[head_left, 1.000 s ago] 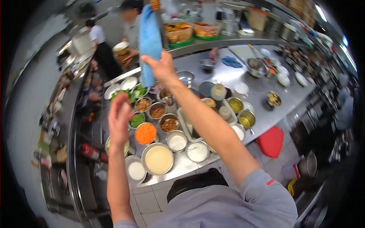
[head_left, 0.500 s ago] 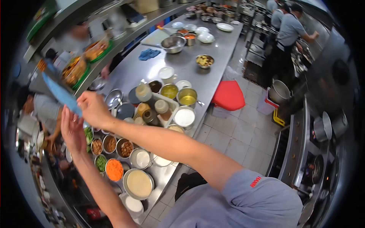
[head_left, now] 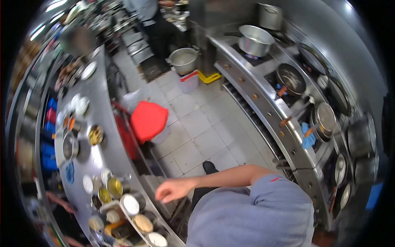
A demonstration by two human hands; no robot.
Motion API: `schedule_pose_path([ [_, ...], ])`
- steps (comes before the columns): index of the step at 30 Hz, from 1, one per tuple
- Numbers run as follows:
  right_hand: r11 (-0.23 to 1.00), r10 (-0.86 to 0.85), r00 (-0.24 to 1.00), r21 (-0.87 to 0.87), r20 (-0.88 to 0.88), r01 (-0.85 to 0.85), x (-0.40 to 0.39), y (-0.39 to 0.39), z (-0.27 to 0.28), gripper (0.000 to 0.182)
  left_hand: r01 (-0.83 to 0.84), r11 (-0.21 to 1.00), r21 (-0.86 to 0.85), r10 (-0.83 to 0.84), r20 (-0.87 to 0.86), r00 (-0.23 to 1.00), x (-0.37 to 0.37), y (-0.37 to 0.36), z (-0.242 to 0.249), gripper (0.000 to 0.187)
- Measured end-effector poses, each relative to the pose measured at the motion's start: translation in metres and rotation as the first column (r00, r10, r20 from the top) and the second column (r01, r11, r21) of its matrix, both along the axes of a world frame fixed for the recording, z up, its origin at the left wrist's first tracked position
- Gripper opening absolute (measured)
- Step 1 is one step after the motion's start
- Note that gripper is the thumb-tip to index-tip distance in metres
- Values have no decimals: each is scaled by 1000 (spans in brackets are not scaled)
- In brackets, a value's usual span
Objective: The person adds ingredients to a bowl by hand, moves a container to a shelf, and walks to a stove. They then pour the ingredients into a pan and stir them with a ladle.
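The right hand [head_left: 173, 190] hangs empty with fingers loosely curled, just off the steel counter [head_left: 108, 136] edge, nearest a white-filled bowl [head_left: 131, 204] (the left hand is out of view). Open tiled floor [head_left: 201, 127] runs between counter and stove line [head_left: 284, 123].

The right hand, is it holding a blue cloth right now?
No, the right hand hangs empty with loosely curled fingers beside the steel counter.

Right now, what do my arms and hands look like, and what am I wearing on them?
Only one arm shows, with a bare, ungloved hand and bare forearm. Which side it is cannot be told. It wears a short grey sleeve with a small red mark near the shoulder. No watch or rings are visible.
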State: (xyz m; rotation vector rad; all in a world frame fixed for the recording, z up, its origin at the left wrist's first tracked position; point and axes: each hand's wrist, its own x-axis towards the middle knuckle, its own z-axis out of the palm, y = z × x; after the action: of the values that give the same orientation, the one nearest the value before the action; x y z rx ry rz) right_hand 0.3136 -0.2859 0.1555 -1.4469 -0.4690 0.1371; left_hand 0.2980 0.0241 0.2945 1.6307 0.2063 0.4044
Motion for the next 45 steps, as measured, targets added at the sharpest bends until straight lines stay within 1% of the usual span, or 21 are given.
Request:
schedule_pose_path([
  [2,962,-27,936,-263,-352,-71,-32,-62,-92,42,287,953,96,-292,39,956,32,-46,-16,21],
  [4,831,-187,904,-553,-384,-63,-93,-100,-180,47,502,847,173,-507,-17,862,64,-96,-24,20],
  [5,836,-196,809,-525,-554,-157,-116,-117,-179,58,705,687,176,-708,-59,704,109,-90,-62,19],
  [6,845,-197,682,-475,-704,-246,-138,-132,-180,69,652,736,182,-662,-9,750,97,-162,-44,15],
  [8,964,-134,610,-244,-781,-101,-168,-158,-198,81,797,567,207,-790,-137,597,112,-225,-51,12],
  [10,958,-278,545,-268,-791,100,-194,-166,-190,85,922,349,168,-883,-271,383,121,-283,-73,14],
  [13,923,-358,370,-266,-857,278,-219,-163,-230,89,989,-20,148,-885,-463,52,119,-345,-129,25],
  [15,835,-493,259,-369,-830,409,-236,-164,-236,70,892,-325,314,-783,-618,-68,130,-355,-199,43],
  [17,789,-559,226,-429,-798,440,-249,-171,-232,59,772,-477,420,-749,-654,-107,130,-350,-255,47],
  [19,544,-749,13,-603,-663,583,-261,-180,-228,34,733,-574,366,-629,-769,-109,124,-343,-278,57],
  [20,377,-737,-75,-500,-672,780,-272,-191,-235,29,774,-598,210,-482,-866,-137,127,-342,-295,62],
  [22,-33,-643,-242,-290,-727,957,-280,-218,-225,25,966,-233,-112,-604,-762,-234,148,-323,-360,61],
  [24,-389,-561,-311,-87,-768,917,-285,-275,-185,36,960,-174,-221,-462,-842,-278,167,-356,-327,58],
  [25,-473,-565,-289,17,-773,881,-290,-300,-176,42,949,-82,-306,-316,-895,-316,178,-370,-311,55],
  [27,-667,-532,-251,218,-809,712,-281,-354,-118,49,931,-128,-342,-298,-882,-365,213,-389,-322,54],
  [31,-701,-623,-336,313,-706,641,-240,-433,-60,45,907,-218,-361,-266,-872,-411,249,-447,-289,47],
  [35,-717,-596,-362,272,-717,641,-213,-489,-81,37,870,-332,-365,-226,-865,-449,281,-484,-294,47],
  [37,-792,-542,-429,269,-723,548,-194,-495,-74,34,850,-379,-366,-199,-865,-461,287,-500,-301,50],
  [40,-818,-522,-465,266,-715,510,-186,-495,-73,37,836,-295,-462,-283,-794,-538,290,-516,-310,60],
  [42,-812,-529,-468,262,-708,522,-186,-485,-74,39,797,-310,-518,-181,-791,-584,307,-532,-308,62],
  [45,-812,-486,-488,169,-725,558,-182,-452,-88,43,781,-427,-455,-120,-828,-548,325,-558,-303,58],
])
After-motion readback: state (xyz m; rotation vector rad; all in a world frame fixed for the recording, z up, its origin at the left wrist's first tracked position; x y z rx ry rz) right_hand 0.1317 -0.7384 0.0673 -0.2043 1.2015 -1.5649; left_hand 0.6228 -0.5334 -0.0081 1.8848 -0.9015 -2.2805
